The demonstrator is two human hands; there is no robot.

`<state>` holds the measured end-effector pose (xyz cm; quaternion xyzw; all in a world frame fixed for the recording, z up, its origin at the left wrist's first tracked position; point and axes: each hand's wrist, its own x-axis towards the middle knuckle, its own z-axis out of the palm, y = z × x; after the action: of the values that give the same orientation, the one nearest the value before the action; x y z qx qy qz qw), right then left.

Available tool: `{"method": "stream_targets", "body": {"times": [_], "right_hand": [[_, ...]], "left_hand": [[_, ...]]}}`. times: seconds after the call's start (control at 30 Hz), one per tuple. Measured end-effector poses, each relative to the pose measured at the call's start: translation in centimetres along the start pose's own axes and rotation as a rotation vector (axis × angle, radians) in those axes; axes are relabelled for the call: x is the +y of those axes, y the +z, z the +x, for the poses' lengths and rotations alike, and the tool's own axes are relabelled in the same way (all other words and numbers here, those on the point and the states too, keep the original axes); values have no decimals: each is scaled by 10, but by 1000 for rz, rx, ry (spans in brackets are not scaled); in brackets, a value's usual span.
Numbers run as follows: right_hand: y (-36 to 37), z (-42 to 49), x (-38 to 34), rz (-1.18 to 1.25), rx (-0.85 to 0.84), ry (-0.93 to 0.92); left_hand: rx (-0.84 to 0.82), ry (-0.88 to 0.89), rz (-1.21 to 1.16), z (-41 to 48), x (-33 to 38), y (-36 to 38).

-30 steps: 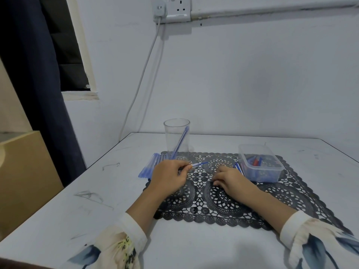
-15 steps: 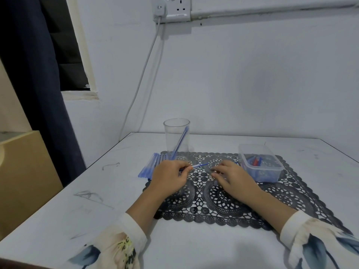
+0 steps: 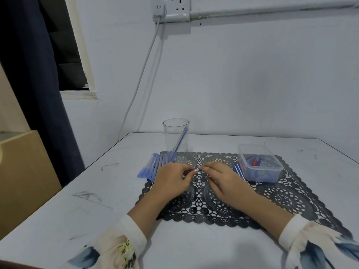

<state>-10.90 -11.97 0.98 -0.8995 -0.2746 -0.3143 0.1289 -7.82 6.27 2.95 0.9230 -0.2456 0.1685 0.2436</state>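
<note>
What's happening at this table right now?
A person is working over a black lace mat on a white table. The left hand grips a blue pen and the right hand pinches its free end, likely fitting a part. A clear cup holds one leaning pen. A row of pens lies at the mat's left edge, and a plastic box of small red and blue parts sits to the right.
</note>
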Motion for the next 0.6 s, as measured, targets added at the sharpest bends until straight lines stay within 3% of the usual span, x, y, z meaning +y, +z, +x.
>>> {"method": "stream_targets", "body": {"times": [0.6], "right_hand": [[-19, 2, 36, -207, 35, -31]], "left_hand": [[-38, 8, 18, -1, 2, -5]]}}
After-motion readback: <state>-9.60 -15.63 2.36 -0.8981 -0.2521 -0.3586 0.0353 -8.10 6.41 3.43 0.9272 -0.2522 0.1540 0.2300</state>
